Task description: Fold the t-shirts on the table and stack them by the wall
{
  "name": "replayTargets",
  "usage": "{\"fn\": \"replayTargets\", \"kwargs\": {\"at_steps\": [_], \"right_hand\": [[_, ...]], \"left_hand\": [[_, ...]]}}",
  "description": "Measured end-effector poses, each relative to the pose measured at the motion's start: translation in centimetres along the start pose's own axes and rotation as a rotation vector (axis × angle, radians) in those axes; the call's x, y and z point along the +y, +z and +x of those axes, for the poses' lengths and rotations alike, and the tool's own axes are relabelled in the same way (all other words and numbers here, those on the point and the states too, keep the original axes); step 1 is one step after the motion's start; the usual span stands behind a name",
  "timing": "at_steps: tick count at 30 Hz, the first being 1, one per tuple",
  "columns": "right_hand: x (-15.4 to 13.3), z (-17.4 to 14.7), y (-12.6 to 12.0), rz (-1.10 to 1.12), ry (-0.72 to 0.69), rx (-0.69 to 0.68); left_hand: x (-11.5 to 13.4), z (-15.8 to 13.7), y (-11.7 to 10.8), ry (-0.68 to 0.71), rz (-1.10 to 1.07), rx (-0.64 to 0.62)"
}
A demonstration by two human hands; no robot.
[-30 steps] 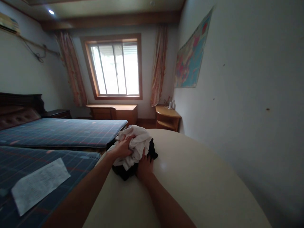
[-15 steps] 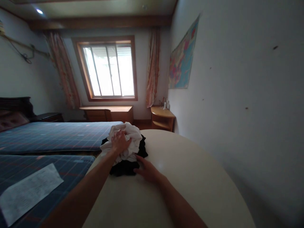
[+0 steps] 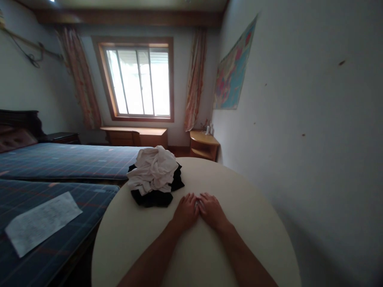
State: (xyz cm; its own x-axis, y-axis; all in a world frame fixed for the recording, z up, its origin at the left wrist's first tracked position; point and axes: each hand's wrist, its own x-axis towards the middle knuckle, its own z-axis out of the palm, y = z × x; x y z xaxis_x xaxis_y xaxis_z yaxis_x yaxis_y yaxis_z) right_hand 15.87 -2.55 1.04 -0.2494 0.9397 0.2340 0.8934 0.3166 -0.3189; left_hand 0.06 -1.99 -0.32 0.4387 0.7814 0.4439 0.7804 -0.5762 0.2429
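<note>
My left hand (image 3: 186,211) and my right hand (image 3: 212,210) lie palm down, side by side, on the cream round table (image 3: 239,239). Their thumbs and index fingers meet or nearly meet. Both hands are open, fingers stretched forward, with nothing held. A crumpled heap of white cloth (image 3: 154,169) rests on the table's far left part, ahead of my left hand and apart from it. Black cloth (image 3: 155,198) sticks out from under the white one at the front and on the right. The exact kind of garment cannot be made out.
Two beds with blue plaid mattresses (image 3: 74,157) stand to the left, and a paper sheet (image 3: 43,221) lies on the nearer one. A white wall with a map (image 3: 231,73) runs along the right. A desk (image 3: 149,135) and a corner shelf (image 3: 206,139) stand by the window (image 3: 140,81).
My left hand has let go of the white cloth and moved right and nearer. My right hand has drawn away from the black cloth. Both now rest together on the table.
</note>
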Motion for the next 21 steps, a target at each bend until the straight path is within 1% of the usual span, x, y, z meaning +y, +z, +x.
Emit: {"fn": "replayTargets", "kwargs": {"at_steps": [1,3,5,6,8,10,13,21], "right_hand": [[0.0,-0.4,-0.1,-0.049,0.028,-0.010],[0.0,-0.9,-0.5,-0.113,0.107,-0.038],[0.2,-1.0,-0.8,-0.127,0.185,-0.105],[0.2,-1.0,-0.9,-0.122,0.209,-0.143],[0.4,-0.8,-0.9,-0.111,0.224,-0.196],[0.5,-0.7,-0.9,-0.111,0.224,-0.212],[0.5,-0.7,-0.9,-0.109,0.229,-0.228],[0.5,-0.7,-1.1,-0.103,0.230,-0.239]], "left_hand": [[-0.3,-0.3,0.3,0.006,-0.002,-0.043],[-1.2,-0.5,0.0,0.072,-0.011,-0.096],[-2.0,-0.6,-0.8,0.122,-0.008,-0.116],[-2.3,-0.5,-1.1,0.113,0.002,-0.121],[-2.6,-0.6,-1.4,0.063,0.027,-0.134],[-2.5,-0.6,-1.3,0.029,0.036,-0.171],[-2.3,-0.6,-1.0,0.018,0.031,-0.218],[-2.4,-0.4,-1.0,-0.002,0.031,-0.244]]}}
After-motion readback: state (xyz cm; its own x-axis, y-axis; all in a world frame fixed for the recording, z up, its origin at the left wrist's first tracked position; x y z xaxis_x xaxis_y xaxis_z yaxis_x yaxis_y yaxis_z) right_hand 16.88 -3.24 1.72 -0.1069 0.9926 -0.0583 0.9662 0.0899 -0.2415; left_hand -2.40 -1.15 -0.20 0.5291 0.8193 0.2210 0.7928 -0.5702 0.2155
